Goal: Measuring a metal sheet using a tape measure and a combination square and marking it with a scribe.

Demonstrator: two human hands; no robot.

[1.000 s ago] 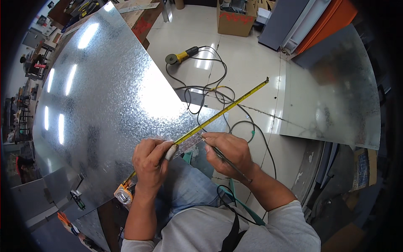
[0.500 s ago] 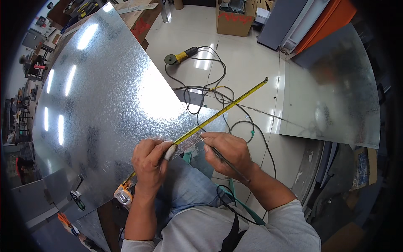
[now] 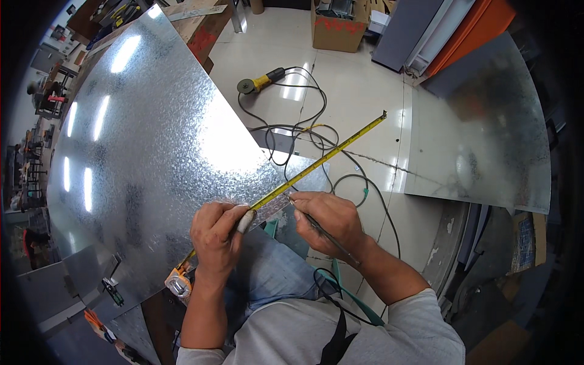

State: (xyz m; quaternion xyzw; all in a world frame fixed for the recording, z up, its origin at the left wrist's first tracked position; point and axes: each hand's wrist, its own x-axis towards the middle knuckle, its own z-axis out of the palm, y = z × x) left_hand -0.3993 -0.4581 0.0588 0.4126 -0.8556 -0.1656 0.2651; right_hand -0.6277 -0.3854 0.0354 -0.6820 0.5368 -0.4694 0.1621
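Observation:
A large galvanized metal sheet (image 3: 140, 146) slants across the left half, its near corner by my hands. My left hand (image 3: 214, 234) pinches the yellow blade of a tape measure (image 3: 331, 150) at the sheet's near edge; a whitish wrap covers the thumb. The blade runs out to the upper right past the sheet, over the floor. Below the left hand hangs the orange-and-silver tape case (image 3: 179, 283). My right hand (image 3: 331, 224) grips a thin dark scriber-like rod (image 3: 325, 229), its tip close to the sheet's edge beside the blade. Its exact kind is hard to tell.
An angle grinder (image 3: 260, 82) lies on the tiled floor, its black cord (image 3: 322, 97) looping under the tape. Another metal sheet (image 3: 486, 134) stands at the right. A cardboard box (image 3: 339, 33) sits at the back, and a wooden bench (image 3: 210, 38) adjoins the sheet's far corner.

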